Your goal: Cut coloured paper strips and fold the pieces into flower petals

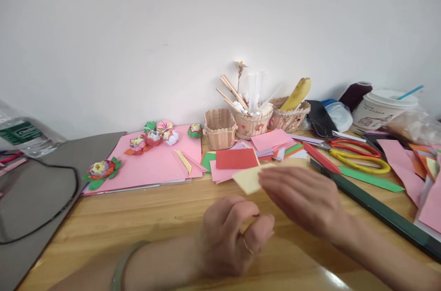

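Note:
My right hand (303, 194) reaches in from the right with its fingers stretched out together over one end of a pale yellow paper piece (250, 181). Its thumb is hidden beneath, and the paper sticks out to the left. Below it, my left hand (234, 236) hangs above the wooden table with its fingers curled in and a ring on one of them. Nothing shows in those curled fingers. A red paper rectangle (236, 159) lies on a stack of coloured paper just beyond the yellow piece.
Pink sheets (158, 169) bearing several folded paper flowers (153, 137) lie at left, by a grey folder (41, 190). Small wooden baskets (220, 132) stand by the wall. Scissors (358, 158), a dark green bar-shaped tool (375, 208), a lidded cup (382, 109) and paper scraps (403, 167) occupy the right.

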Available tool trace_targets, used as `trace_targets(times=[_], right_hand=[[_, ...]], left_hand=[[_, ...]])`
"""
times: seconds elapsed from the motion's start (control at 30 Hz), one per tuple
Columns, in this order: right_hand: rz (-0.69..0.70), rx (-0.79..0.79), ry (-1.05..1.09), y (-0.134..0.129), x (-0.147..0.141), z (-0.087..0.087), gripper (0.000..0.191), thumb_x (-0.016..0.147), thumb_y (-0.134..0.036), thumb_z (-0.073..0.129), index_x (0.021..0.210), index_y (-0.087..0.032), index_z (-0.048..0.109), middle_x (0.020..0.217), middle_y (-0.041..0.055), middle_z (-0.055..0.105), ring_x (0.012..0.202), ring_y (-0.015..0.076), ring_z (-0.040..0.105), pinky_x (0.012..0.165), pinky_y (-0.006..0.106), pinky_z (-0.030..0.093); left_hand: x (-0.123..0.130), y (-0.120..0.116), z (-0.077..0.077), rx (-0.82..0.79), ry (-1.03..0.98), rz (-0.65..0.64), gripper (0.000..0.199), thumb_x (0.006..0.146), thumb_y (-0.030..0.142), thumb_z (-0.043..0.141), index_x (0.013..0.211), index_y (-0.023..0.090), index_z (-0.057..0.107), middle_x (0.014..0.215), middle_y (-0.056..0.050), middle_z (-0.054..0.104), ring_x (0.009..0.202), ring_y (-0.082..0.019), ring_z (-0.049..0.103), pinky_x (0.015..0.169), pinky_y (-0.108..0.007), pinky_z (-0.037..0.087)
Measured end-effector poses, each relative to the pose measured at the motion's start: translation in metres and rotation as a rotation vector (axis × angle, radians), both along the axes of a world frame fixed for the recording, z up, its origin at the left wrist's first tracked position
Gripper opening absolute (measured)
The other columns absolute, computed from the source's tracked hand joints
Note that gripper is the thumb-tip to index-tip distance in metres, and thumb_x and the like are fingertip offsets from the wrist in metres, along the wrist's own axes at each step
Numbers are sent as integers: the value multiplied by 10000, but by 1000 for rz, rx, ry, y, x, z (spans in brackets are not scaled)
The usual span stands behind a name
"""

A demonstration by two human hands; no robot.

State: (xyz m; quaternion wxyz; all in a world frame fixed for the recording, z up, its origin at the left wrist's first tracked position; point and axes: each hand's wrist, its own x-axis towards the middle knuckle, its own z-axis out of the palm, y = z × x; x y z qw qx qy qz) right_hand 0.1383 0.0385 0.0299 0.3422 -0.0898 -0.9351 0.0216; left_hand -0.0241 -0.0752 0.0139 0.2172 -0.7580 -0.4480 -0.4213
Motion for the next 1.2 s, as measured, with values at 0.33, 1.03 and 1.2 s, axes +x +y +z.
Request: trace_targets(times=[0.33,1.03,1.2], right_hand=[[55,-139,-223,-30,41,-18,329,954,-168,300,1045,-166,616,951,89,709,902,186,654,771,313,538],[-302,-507,-252,-10,42,-36,98,900,-239,488,993,-258,468,819,-27,649,703,106,649,606,178,508],[-379,-450,-257,-11,41,-39,130,914,-313,467,1021,-247,436,787,-23,655,643,111,652,549,176,506]], left_hand=[[6,4,-14,-308,149,-109,294,890,71,423,676,150,610,579,2,565,523,-132,523,466,-238,390],[-14,13,-21,-675,-160,-20,176,911,188,458,867,197,628,667,14,650,577,-136,601,537,-214,476],[-15,10,-21,-797,-172,76,82,868,166,479,841,213,541,661,45,627,589,-130,604,534,-210,455]])
